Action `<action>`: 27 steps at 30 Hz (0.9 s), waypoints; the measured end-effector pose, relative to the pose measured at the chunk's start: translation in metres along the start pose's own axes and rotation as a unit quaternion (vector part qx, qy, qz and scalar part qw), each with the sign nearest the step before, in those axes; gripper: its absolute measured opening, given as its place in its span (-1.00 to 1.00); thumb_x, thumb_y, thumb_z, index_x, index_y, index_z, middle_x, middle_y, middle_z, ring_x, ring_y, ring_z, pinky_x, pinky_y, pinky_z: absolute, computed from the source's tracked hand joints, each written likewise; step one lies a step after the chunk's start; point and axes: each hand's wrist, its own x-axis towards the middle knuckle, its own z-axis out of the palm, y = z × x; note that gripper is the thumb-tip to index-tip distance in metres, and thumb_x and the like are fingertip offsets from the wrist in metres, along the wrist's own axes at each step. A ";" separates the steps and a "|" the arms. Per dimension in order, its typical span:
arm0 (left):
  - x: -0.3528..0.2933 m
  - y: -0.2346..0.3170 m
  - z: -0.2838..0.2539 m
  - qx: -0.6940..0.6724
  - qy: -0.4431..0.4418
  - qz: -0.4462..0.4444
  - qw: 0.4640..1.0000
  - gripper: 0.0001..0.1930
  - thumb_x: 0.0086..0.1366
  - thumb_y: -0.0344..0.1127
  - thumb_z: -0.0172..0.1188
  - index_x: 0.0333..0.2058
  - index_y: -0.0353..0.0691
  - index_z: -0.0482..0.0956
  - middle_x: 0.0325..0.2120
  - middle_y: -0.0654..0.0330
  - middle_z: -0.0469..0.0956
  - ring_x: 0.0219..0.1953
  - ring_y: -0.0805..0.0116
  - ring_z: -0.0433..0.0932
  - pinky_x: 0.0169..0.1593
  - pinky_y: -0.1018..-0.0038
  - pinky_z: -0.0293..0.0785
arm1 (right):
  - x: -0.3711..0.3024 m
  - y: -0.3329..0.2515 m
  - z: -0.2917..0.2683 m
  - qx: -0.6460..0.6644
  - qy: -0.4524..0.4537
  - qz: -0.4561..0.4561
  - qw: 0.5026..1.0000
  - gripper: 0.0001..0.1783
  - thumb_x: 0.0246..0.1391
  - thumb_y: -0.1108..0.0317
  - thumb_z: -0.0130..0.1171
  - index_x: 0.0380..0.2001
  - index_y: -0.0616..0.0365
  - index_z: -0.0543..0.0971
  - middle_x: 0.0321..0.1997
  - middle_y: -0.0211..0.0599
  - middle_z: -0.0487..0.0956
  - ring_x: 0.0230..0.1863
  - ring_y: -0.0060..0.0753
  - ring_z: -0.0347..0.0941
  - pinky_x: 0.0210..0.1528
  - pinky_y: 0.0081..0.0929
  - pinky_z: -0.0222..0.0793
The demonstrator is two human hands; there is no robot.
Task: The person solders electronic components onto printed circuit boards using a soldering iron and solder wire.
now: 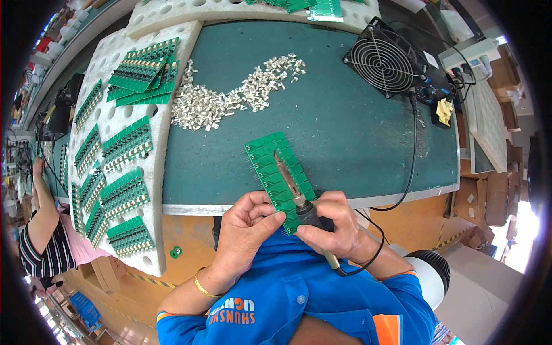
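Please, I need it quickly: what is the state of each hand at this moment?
Left hand: closed, holding the green circuit board near its lower end.
Right hand: closed, holding the soldering iron.

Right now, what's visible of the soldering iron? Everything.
The iron has a slim, metal-looking shaft, browned toward its pointed tip, a black grip, a pale rear end and a black cord. The right hand holds it by the grip, tip angled away from the person over the green board. Tip contact can't be told.
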 end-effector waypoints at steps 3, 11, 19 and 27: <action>0.000 0.001 -0.001 -0.015 0.005 -0.001 1.000 -0.70 0.23 -0.58 0.19 -0.06 -0.33 0.45 -0.26 0.20 0.60 -0.22 0.58 0.55 -0.12 0.63 0.50 | 0.001 0.001 0.001 0.001 0.015 -0.006 1.000 -0.58 -0.33 0.49 0.44 -0.27 -0.06 0.63 -0.14 -0.29 0.40 -0.19 -0.23 0.35 -0.22 -0.36 0.32; 0.000 0.005 -0.003 -0.014 0.007 -0.007 1.000 -0.68 0.24 -0.57 0.17 -0.02 -0.32 0.46 -0.23 0.23 0.58 -0.17 0.58 0.52 -0.08 0.62 0.48 | 0.007 -0.002 -0.003 0.019 0.044 0.003 0.999 -0.56 -0.26 0.41 0.48 -0.22 -0.07 0.58 -0.14 -0.23 0.43 -0.22 -0.24 0.38 -0.19 -0.29 0.37; 0.001 0.005 -0.006 -0.009 0.008 0.002 1.000 -0.69 0.25 -0.56 0.17 -0.02 -0.30 0.46 -0.25 0.27 0.55 -0.17 0.59 0.51 -0.08 0.63 0.46 | 0.008 -0.001 -0.010 0.032 0.046 0.008 0.998 -0.51 -0.22 0.41 0.46 -0.15 -0.06 0.52 -0.20 -0.23 0.38 -0.28 -0.21 0.40 -0.26 -0.25 0.39; 0.000 0.008 -0.004 0.001 -0.014 0.020 1.000 -0.69 0.28 -0.55 0.14 0.00 -0.31 0.44 -0.20 0.25 0.56 -0.15 0.57 0.51 -0.05 0.62 0.44 | 0.010 0.005 -0.010 0.026 0.070 0.006 0.997 -0.60 -0.11 0.39 0.38 -0.14 -0.02 0.52 -0.21 -0.21 0.36 -0.31 -0.20 0.40 -0.30 -0.26 0.39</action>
